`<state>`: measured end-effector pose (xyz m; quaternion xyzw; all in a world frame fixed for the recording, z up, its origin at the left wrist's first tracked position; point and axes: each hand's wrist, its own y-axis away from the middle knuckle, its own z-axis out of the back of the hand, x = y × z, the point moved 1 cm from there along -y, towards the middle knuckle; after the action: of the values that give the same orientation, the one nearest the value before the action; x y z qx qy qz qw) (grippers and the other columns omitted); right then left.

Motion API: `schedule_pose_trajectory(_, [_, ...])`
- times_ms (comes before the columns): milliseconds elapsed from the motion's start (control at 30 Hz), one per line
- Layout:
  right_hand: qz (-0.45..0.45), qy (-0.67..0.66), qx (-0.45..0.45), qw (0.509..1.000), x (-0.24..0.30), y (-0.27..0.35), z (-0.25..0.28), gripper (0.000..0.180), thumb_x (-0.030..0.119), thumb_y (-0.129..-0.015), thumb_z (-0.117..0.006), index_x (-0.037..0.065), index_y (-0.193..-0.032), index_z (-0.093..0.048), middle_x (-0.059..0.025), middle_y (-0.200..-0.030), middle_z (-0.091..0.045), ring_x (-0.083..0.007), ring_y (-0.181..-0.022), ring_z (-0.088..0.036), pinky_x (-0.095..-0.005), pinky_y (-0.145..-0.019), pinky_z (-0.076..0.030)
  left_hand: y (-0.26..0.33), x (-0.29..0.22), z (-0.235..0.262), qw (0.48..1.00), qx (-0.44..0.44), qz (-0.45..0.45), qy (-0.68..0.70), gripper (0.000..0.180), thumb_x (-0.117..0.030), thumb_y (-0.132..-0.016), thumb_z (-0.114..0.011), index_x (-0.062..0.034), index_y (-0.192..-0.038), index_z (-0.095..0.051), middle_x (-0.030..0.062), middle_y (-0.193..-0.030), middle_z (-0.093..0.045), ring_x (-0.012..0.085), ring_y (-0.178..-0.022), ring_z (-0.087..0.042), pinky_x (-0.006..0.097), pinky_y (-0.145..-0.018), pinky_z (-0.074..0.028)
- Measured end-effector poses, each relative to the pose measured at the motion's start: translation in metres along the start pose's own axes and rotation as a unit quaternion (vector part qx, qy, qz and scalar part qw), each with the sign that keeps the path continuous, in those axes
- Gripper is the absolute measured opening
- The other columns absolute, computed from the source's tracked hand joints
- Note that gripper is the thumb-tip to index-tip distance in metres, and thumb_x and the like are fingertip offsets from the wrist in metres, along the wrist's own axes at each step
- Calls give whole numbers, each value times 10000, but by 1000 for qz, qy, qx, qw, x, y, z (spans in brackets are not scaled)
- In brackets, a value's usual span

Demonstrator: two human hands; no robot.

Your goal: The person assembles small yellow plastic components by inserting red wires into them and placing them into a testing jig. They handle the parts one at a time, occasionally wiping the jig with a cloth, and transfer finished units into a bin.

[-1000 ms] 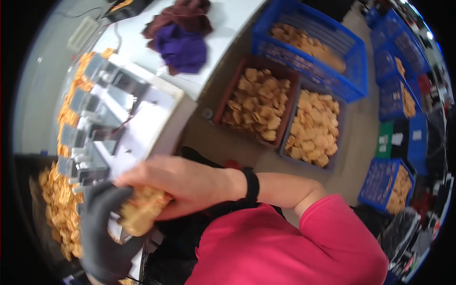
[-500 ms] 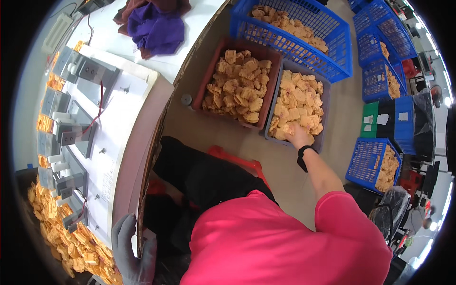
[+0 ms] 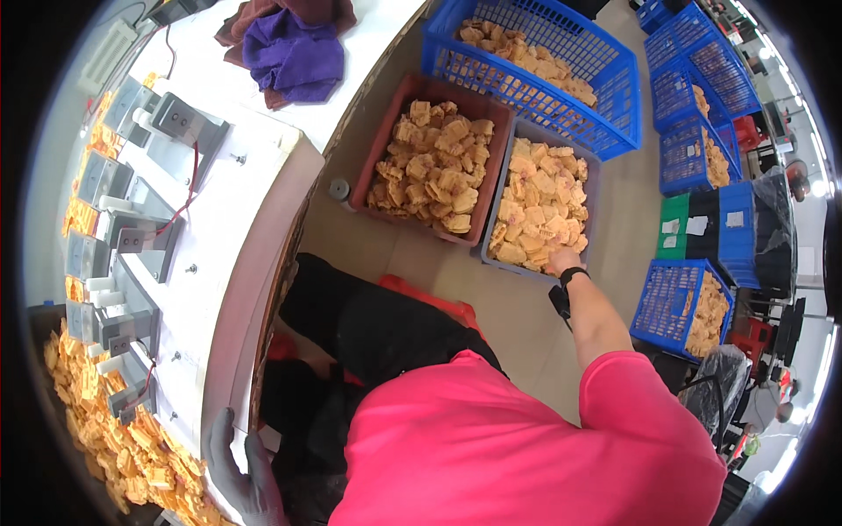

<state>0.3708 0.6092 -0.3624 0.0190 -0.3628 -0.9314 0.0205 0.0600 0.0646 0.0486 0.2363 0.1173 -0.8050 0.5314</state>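
Observation:
My right hand point(image 3: 566, 260), bare with a black band at the wrist, reaches down to the near right corner of a grey bin point(image 3: 516, 268). Pale tan, ridged pieces point(image 3: 539, 197) of a kind I cannot make out fill this bin. The fingers look curled in among them; whatever they hold is hidden. A grey glove covers my left hand point(image 3: 241, 478), which rests at the near end of the white bench, thumb and fingers apart and nothing in them. Beside it, across the bench edge, lies a heap of orange-tan pieces point(image 3: 132, 447).
A reddish-brown bin point(image 3: 364, 167) of similar pieces adjoins the grey one. Behind stands a blue slotted crate point(image 3: 614, 123), with further blue crates point(image 3: 658, 302) to the right. Grey fixtures with red wires point(image 3: 180, 114) line the bench point(image 3: 254, 167); a purple cloth point(image 3: 294, 57) lies farther back.
My right hand has drawn back from among the pieces toward the bin's near right corner. My left hand stays by the bench edge, its fingers slightly shifted. The whole view has tilted a little.

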Motion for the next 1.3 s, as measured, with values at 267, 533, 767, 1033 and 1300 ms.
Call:
schedule_pose_trajectory(267, [75, -173, 32, 982, -13, 57, -22, 346, 18, -928, -528, -15, -1268, -584, -167, -1148, -687, -301, -739, -750, -410, -567, -612, 1, 25, -25, 985, -72, -134, -83, 440, -21, -877, -679, -19, -1308, -594, 215, -1330, -561, 388, -1274, -525, 443, -1054, -423])
schedule_pose_trajectory(533, [132, -176, 5, 976, 23, 136, -25, 508, -156, -805, -491, 18, -1257, -648, -195, -1291, -640, -310, -755, -754, -383, -685, -609, 1, 54, -43, 977, -63, -188, -73, 429, -86, -849, -694, -45, -1269, -622, 227, -1328, -568, 423, -1231, -529, 485, -1037, -418])
schedule_pose_trajectory(767, [312, 24, 23, 950, 138, 122, -49, 318, 92, -852, -596, 91, -1152, -700, -170, -1084, -727, -298, -1075, -684, -395, -925, -534, 58, 89, 11, 983, 45, -55, 167, 392, -184, -919, -703, 20, -1243, -619, 186, -1238, -622, 315, -1165, -597, 394, -1004, -461])
schedule_pose_trajectory(1033, [417, -27, 34, 908, 239, 114, -38, 227, 211, -899, -623, 72, -1073, -662, -100, -896, -714, -225, -792, -698, -377, -726, -552, 73, 81, 112, 945, 12, 39, 325, 460, -166, -964, -607, 42, -1368, -532, 237, -1317, -582, 337, -1214, -543, 470, -1067, -399])
schedule_pose_trajectory(1300, [263, 56, 181, 946, 261, 161, -14, 357, 172, -902, -598, 116, -1246, -677, -134, -1255, -679, -321, -1164, -633, -415, -934, -520, 1, 48, 160, 929, 82, -15, 361, 514, -242, -986, -622, 39, -1403, -514, 256, -1340, -570, 357, -1222, -552, 474, -1070, -407])
